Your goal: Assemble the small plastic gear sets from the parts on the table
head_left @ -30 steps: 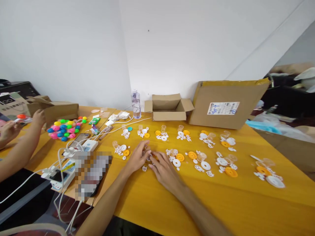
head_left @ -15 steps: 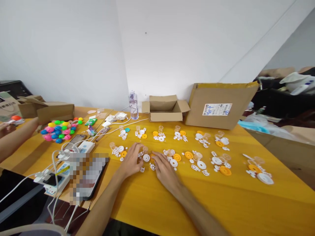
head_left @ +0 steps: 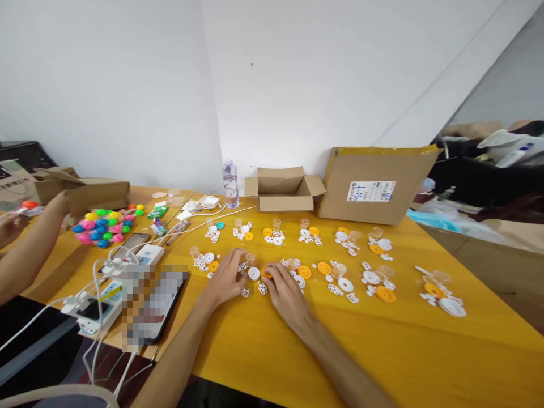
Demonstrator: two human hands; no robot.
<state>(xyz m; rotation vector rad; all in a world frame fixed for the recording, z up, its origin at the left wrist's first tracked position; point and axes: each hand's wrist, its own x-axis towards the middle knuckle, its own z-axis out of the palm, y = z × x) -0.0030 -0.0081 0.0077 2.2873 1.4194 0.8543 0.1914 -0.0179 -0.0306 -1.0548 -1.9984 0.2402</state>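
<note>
My left hand (head_left: 227, 279) rests on the table with fingers curved, thumb and index finger apart around some small white pieces (head_left: 243, 266). Just right of it are a clear plastic cup (head_left: 250, 260) and a white round wheel (head_left: 254, 273). The fingertips of my right hand (head_left: 285, 289) are closed at the edge of an orange wheel (head_left: 266, 273), partly covering it. Below, between the hands, lie small white perforated pieces (head_left: 262, 288). Behind my right fingers is another group with an orange wheel (head_left: 304, 272) and a white wheel (head_left: 300, 280), partly hidden.
Similar groups of cups, wheels and white pieces spread in two rows. An open carton (head_left: 285, 203), a large box (head_left: 374, 187) and a bottle (head_left: 230, 184) stand behind. Left are a power strip (head_left: 113, 292), a phone (head_left: 164, 306), colourful balls (head_left: 102, 226) and another person's arm (head_left: 34, 255).
The view has shifted slightly. My right fingers have moved a little, and more of the orange wheel shows beside them. My left hand stays almost in place.
</note>
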